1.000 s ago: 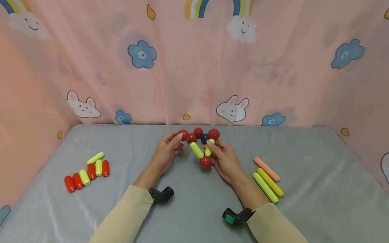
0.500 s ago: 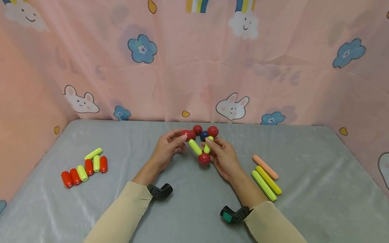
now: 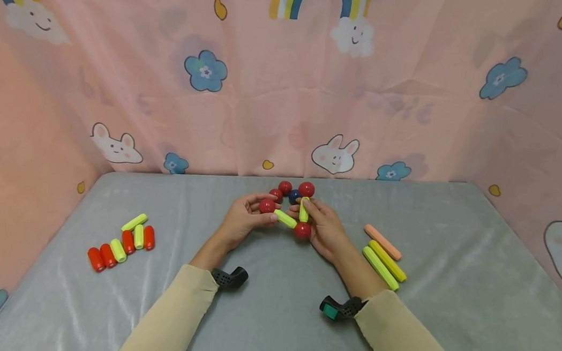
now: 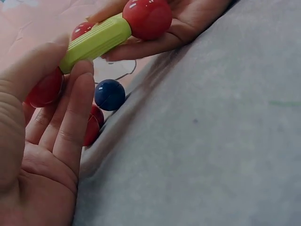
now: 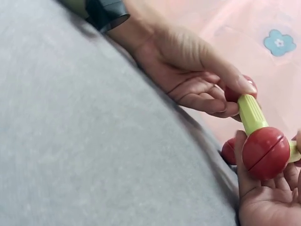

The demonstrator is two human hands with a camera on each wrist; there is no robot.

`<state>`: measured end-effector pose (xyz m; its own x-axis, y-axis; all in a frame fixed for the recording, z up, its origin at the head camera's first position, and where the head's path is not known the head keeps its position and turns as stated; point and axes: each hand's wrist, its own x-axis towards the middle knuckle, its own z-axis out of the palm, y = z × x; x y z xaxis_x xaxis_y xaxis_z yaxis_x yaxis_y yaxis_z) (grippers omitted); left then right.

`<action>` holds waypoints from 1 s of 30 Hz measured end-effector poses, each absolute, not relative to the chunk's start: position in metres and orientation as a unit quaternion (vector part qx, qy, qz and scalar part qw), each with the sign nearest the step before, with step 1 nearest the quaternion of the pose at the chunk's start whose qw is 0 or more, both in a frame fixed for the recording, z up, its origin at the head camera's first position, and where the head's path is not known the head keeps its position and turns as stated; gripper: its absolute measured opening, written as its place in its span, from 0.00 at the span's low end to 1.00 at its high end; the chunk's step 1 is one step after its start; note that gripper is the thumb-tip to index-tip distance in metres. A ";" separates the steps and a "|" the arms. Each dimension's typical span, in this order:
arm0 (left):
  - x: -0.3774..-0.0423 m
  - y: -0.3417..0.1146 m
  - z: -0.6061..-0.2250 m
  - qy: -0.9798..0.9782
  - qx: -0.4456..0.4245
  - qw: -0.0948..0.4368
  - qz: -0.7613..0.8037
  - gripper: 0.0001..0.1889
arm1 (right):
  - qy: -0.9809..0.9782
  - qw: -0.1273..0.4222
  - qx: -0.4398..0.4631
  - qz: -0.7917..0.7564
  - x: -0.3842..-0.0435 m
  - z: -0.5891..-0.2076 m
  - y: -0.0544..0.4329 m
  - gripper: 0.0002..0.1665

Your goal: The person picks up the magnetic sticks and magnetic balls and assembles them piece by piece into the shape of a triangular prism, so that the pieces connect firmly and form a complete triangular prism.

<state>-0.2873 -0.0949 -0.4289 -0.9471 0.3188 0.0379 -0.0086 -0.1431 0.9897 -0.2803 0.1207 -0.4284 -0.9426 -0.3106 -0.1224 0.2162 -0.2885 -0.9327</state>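
Note:
Two short lime-green rods meet at a glossy red ball [image 5: 265, 153], raised above the table. My right hand [image 3: 325, 229] pinches one lime rod [image 5: 253, 114] between thumb and fingers; another red ball [image 3: 306, 189] shows at that rod's upper end. My left hand [image 3: 242, 216] holds a red ball [image 3: 267, 206] in its fingers. The free end of the second lime rod [image 4: 96, 43] is right against this ball, with the left thumb alongside it. Behind the hands are a dark blue ball [image 4: 110, 94] and two red balls [image 3: 285, 187], partly hidden.
Several short red and lime rods [image 3: 128, 241] lie in a group on the grey-covered table [image 3: 272, 314] at left. At right rest three longer sticks: peach [image 3: 383, 242], yellow [image 3: 388, 261] and lime [image 3: 380, 268]. A pink patterned curtain [image 3: 255, 115] hangs behind the table.
My left hand has brought its red ball right and down, from apart to the free end of the lime rod. The joined rods have turned slightly in my right hand.

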 end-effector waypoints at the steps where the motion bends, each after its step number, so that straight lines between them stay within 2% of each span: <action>1: -0.287 -0.094 -0.429 0.647 0.120 0.110 0.745 0.27 | 0.583 0.166 -0.048 -0.794 -0.280 -0.428 0.120 0.30; 16: -0.285 -0.091 -0.428 0.677 0.140 0.107 0.715 0.27 | 0.637 0.165 -0.095 -0.747 -0.274 -0.427 0.118 0.28; 21: -0.289 -0.092 -0.426 0.690 0.166 0.119 0.694 0.23 | 0.631 0.159 -0.083 -0.755 -0.273 -0.427 0.122 0.28; 23: -0.291 -0.097 -0.420 0.700 0.170 0.117 0.683 0.25 | 0.625 0.164 -0.079 -0.759 -0.273 -0.427 0.123 0.29; 26: -0.293 -0.113 -0.401 0.752 0.154 0.083 0.636 0.29 | 0.615 0.171 -0.085 -0.765 -0.274 -0.428 0.121 0.30; 30: -0.287 -0.151 -0.365 0.877 0.092 0.021 0.471 0.27 | 0.606 0.174 -0.094 -0.770 -0.277 -0.427 0.116 0.30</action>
